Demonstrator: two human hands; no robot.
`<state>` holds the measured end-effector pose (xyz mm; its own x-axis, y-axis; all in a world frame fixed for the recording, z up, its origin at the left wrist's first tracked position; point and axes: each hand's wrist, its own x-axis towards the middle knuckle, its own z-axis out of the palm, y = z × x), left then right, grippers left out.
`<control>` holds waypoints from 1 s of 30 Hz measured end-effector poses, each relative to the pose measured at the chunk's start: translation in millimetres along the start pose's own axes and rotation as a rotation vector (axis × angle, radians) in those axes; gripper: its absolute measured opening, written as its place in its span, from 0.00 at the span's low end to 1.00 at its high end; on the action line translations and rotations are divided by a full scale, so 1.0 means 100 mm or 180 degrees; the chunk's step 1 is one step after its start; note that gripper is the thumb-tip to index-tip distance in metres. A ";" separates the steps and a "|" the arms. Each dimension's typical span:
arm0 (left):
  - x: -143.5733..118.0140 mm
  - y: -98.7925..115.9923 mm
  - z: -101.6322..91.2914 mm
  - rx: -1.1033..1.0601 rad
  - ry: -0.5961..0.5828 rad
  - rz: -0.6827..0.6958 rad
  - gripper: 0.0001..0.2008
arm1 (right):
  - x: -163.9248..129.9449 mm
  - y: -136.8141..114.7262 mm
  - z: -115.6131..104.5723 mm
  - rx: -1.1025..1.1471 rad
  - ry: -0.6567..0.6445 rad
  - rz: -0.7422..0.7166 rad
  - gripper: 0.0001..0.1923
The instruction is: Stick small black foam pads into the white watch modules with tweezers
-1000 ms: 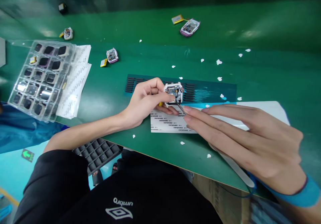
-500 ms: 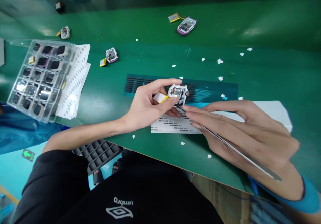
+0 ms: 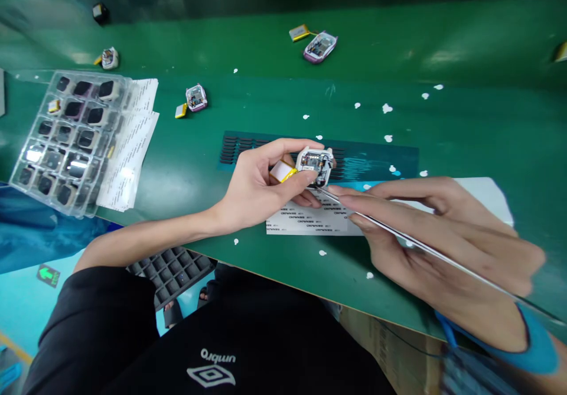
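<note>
With the fingers of our left hand (image 3: 252, 185) we grip an opened white watch case (image 3: 315, 160), the thumb resting on its lower part and its circuit board facing up. A yellow-edged battery (image 3: 282, 171) sits just beside it, against the same hand. The fingers of our right hand (image 3: 447, 235) are closed around a slim metal tool (image 3: 436, 254), its tip at the case's lower edge; we cannot tell whether it touches. The case is above the desk (image 3: 190, 165), between a teal film (image 3: 390, 162) bearing dark strips and a printed white sheet (image 3: 305, 225). Beyond, two purple-edged cases (image 3: 321, 48) lie apart, each with a battery beside it. On our left, a clear tray (image 3: 103, 157) of watch parts overlaps printed papers (image 3: 137, 147).
</note>
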<state>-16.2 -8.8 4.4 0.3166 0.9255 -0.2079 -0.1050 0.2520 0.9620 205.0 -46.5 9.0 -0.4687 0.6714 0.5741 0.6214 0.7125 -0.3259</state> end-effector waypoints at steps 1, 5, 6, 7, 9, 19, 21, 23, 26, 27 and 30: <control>0.00 0.00 0.00 -0.0003 -0.0004 0.0006 0.12 | 0.01 -0.01 0.00 -0.0010 -0.0062 0.0027 0.26; 0.01 -0.01 0.01 -0.0039 0.0000 0.0026 0.11 | 0.02 -0.02 -0.01 0.0017 -0.0024 0.0103 0.22; 0.01 -0.01 0.01 -0.0036 0.0002 0.0029 0.11 | 0.02 -0.02 -0.01 0.0022 -0.0017 0.0104 0.22; 0.02 -0.01 0.01 -0.0024 0.0001 0.0030 0.11 | 0.02 -0.02 -0.02 0.0025 -0.0037 0.0105 0.22; 0.02 -0.02 0.00 0.0017 -0.0023 0.0028 0.12 | 0.01 -0.01 -0.02 0.0046 -0.0049 0.0098 0.23; 0.32 0.01 -0.22 0.1387 0.0050 0.0974 0.17 | 0.00 0.16 -0.04 -0.0076 0.0701 -0.0277 0.34; 0.74 0.13 -0.53 0.1968 0.0552 0.1505 0.18 | 0.00 0.16 -0.04 -0.0055 0.0807 -0.0337 0.29; 1.22 0.24 -0.89 0.2356 0.0933 0.1508 0.18 | -0.01 0.15 -0.04 -0.0056 0.0759 -0.0302 0.26; 1.81 0.32 -1.32 0.2545 0.1273 0.1291 0.14 | -0.01 0.13 -0.04 -0.0102 0.0671 -0.0289 0.24; 1.94 0.32 -1.39 0.2581 0.1274 0.1302 0.15 | -0.01 0.12 -0.04 -0.0144 0.0671 -0.0307 0.23; 2.19 0.25 -1.42 0.2893 0.0865 0.1545 0.18 | 0.01 0.12 -0.03 -0.0250 0.0747 -0.0490 0.20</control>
<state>-83.1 240.1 -42.3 0.1972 0.9305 0.3086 0.6152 -0.3626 0.7000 213.5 -37.8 8.4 -0.4088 0.4844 0.7734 0.6053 0.7782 -0.1675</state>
